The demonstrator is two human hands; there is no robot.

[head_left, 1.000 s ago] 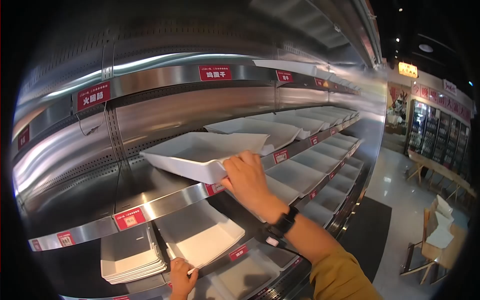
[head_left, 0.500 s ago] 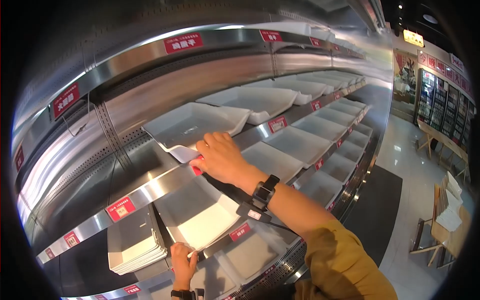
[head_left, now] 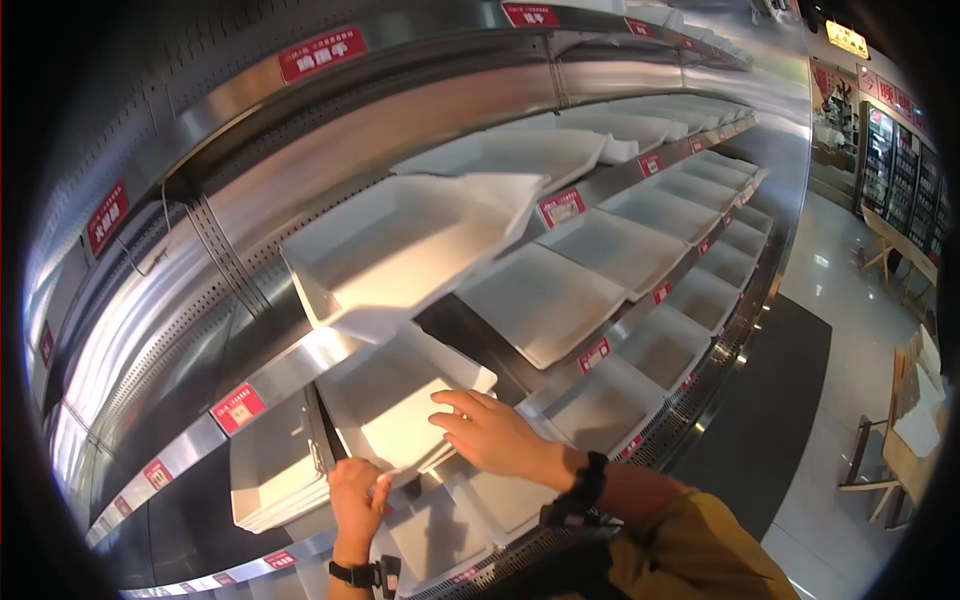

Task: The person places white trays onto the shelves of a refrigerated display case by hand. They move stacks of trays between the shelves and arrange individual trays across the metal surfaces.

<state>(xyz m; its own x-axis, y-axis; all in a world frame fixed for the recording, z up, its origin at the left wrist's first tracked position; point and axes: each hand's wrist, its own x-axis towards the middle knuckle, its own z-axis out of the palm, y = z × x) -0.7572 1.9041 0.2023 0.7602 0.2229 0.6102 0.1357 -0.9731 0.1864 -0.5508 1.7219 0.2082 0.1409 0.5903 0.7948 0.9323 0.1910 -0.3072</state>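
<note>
White trays stand on a metal shelf unit. My left hand [head_left: 358,500] has its fingers over the front edge of a white tray [head_left: 390,395] on the middle shelf, with the thumb near its corner. My right hand [head_left: 490,428] is over the right front part of that tray, fingers apart and holding nothing. To the left lies a stack of white trays [head_left: 275,465]. Above, a larger white tray [head_left: 400,245] sits tilted on the upper shelf, its front lip over the shelf edge.
More white trays [head_left: 540,300] run along the shelves to the right. Red labels [head_left: 238,408] line the metal edges. A dark floor mat [head_left: 755,400], a wooden table [head_left: 905,440] and glass-door fridges [head_left: 900,165] are at the right.
My right hand has left the upper shelf's edge and come down to the tray below. The upper tray now reaches further forward over the edge. The view has shifted.
</note>
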